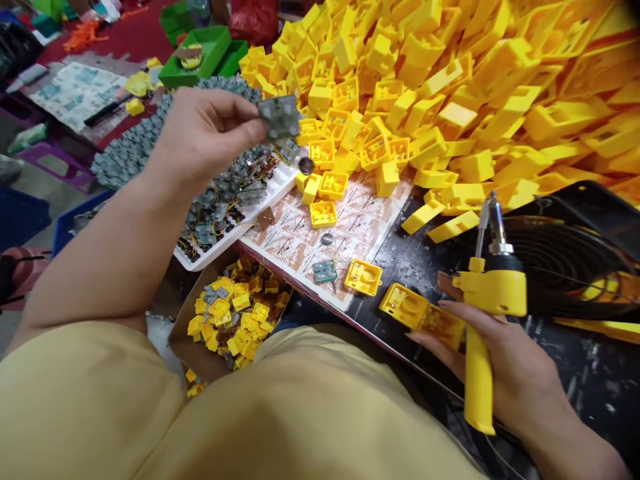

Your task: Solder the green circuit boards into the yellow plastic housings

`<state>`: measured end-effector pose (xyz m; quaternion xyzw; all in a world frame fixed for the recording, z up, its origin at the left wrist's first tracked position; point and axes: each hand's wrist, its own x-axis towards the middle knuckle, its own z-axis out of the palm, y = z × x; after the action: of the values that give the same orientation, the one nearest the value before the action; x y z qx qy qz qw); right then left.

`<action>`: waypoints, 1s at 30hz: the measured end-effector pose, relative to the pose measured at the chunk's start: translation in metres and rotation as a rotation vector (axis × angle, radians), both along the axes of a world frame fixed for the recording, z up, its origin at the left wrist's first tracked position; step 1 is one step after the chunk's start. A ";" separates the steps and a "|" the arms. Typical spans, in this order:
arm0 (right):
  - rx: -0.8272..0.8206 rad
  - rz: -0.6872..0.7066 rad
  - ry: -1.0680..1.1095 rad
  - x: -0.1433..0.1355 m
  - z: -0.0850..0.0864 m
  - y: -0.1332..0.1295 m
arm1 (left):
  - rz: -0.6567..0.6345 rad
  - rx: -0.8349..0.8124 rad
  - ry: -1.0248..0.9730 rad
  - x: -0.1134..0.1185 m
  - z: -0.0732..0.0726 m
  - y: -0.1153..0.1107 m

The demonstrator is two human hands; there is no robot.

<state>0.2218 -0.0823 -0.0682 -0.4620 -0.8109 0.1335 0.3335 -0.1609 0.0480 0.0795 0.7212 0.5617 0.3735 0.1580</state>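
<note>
My left hand (207,133) pinches a grey-green circuit board (280,118) above a white tray (240,220) of wired boards. In my right hand (505,360) is a yellow soldering gun (480,373), its metal tip pointing up. The fingers of that hand also reach around a yellow housing (445,325) at the table's edge, partly hidden by them. Another open yellow housing (404,305) touches it on the left. Farther left lie a yellow housing (363,277) and a small green board (325,271). A coiled spring (327,239) rests on the printed sheet (295,233).
Yellow housings (390,93) are heaped across the back. A black fan (575,260) stands at the right. Below the table's left edge is a cardboard box (187,327) of yellow parts. Green trays (210,57) sit behind piled grey boards (125,147).
</note>
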 end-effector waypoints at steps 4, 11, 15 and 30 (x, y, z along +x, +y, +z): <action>0.114 -0.029 0.025 -0.017 0.023 0.001 | -0.395 -0.320 -0.148 0.050 -0.023 0.005; 0.230 -0.024 0.084 -0.043 0.053 0.015 | -0.781 -0.393 0.230 0.141 -0.047 -0.022; 0.232 -0.104 0.046 -0.038 0.052 0.009 | -0.844 -0.423 0.236 0.151 -0.048 -0.024; 0.079 -0.305 0.519 -0.045 0.051 0.010 | -0.285 0.047 0.573 0.096 -0.048 0.007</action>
<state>0.1765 -0.0727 -0.0173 -0.5153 -0.6245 0.1637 0.5636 -0.0650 0.0555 0.0314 0.8719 0.4678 0.1422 0.0272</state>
